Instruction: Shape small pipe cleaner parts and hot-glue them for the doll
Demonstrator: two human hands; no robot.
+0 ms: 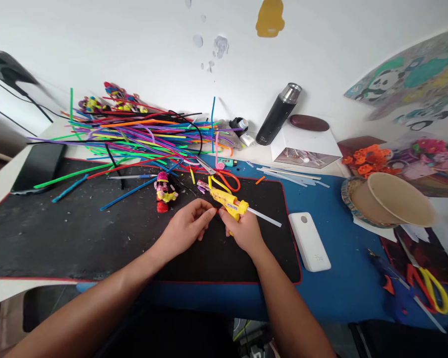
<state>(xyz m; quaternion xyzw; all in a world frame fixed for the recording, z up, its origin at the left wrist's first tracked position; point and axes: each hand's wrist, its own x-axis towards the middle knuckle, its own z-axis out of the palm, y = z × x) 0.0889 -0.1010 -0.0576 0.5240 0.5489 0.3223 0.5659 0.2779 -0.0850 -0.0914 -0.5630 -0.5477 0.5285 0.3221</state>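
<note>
My left hand (190,223) is closed, thumb and forefinger pinched at a tiny red piece (215,211) that is mostly hidden. Close beside it, my right hand (243,229) is closed around the handle of a yellow glue gun (226,199), its thumb tip also at the red piece. The gun's nozzle points up and left, and a clear glue stick (265,217) sticks out of its back. Just left of my hands stands a small pipe-cleaner figure (163,193) in pink, yellow and red. Scissors (227,180) with orange and yellow handles lie behind the gun.
Many coloured pipe cleaners (142,132) are heaped at the back left, near a phone (39,166). A black flask (279,114) stands beside a white box (306,144). Spare glue sticks (291,175), a white power bank (309,242) and a bowl (395,201) are on the right.
</note>
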